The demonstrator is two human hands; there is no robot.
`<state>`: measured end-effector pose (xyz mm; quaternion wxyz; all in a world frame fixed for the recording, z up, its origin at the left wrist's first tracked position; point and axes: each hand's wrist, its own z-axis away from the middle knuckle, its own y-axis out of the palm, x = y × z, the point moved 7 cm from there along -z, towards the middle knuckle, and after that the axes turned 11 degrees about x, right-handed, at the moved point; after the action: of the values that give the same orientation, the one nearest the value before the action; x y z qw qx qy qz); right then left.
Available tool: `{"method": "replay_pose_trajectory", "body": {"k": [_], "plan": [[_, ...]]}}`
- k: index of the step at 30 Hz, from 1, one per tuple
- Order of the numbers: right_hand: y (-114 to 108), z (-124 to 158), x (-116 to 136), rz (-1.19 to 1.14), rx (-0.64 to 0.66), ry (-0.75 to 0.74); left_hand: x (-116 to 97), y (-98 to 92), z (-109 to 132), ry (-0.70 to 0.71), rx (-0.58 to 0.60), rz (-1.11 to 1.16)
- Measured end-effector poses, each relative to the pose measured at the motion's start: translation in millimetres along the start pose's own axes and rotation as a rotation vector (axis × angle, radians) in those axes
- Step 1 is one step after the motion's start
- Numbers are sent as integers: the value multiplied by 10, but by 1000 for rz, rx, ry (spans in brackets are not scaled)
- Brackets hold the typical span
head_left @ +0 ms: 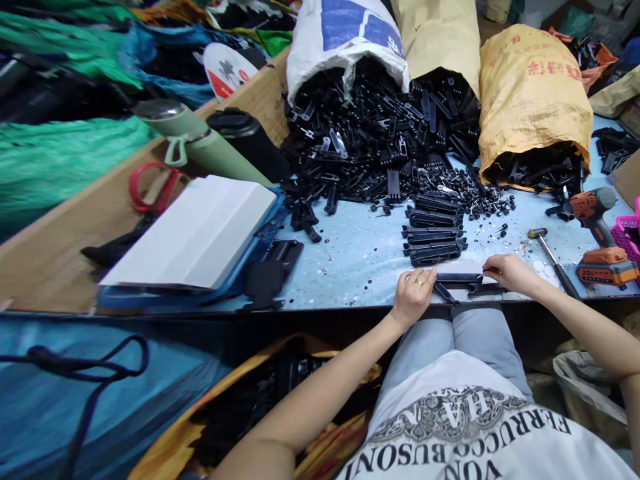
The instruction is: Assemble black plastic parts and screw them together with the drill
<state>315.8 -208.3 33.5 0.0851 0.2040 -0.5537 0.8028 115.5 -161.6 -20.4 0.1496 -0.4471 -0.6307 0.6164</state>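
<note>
At the table's front edge lies a long black plastic bar [461, 277], lengthwise between my hands. My left hand [414, 293], with a ring on one finger, grips the bar's left end, fingers closed. Over its right end, my right hand [507, 273] pinches something small and dark that I cannot make out. Below the bar, a thin black piece [445, 293] slants toward the edge, and another dark part lies under my right hand. Just beyond my hands is a row of similar black bars [434, 235], laid side by side.
Black plastic parts [370, 147] spill from a white-and-blue sack [345, 40] at the back. An orange sack [535, 100] stands right of it. A hammer [553, 260] and a cordless drill [600, 233] lie right. Papers [190, 233], red-handled scissors [153, 190] and a green bottle [215, 150] are left.
</note>
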Motion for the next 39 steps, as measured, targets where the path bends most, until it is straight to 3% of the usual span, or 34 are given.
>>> {"method": "replay_pose_trajectory", "body": {"k": [5,8,11,14,17,19,21,25,28,31,35,37,39], "plan": [[60,-82,185,295,111,-5,-73,-40,-43,28,-35,-57],[221,-118,152,335,154,-16,-296,13,-123,174,43,-55],[406,-32,55,296,33,-114,-534,111,-215,341,179,-64],[531,154,-126,310,-160,-185,-621,197,-346,354,294,-106],[523,270,-388,391,-240,-17,-583,220,-502,246,359,-169],[412,323,-427,398,-248,43,-575,159,-554,209,370,-177],[246,391,-248,333,-256,-77,-635,-2,-519,247,325,-114],[-59,667,437,-92,-246,-590,-922,-553,-175,486,130,266],[-79,799,766,-458,-226,-747,-1089,-872,82,563,34,537],[140,748,901,-745,-277,-761,-1208,-982,216,564,-74,673],[550,455,733,-1018,-755,-516,-1247,-908,336,458,-379,678],[723,278,647,-1021,-907,-412,-1278,-773,370,491,-427,569],[746,126,562,-882,-900,-358,-1232,-612,351,549,-415,370]]}}
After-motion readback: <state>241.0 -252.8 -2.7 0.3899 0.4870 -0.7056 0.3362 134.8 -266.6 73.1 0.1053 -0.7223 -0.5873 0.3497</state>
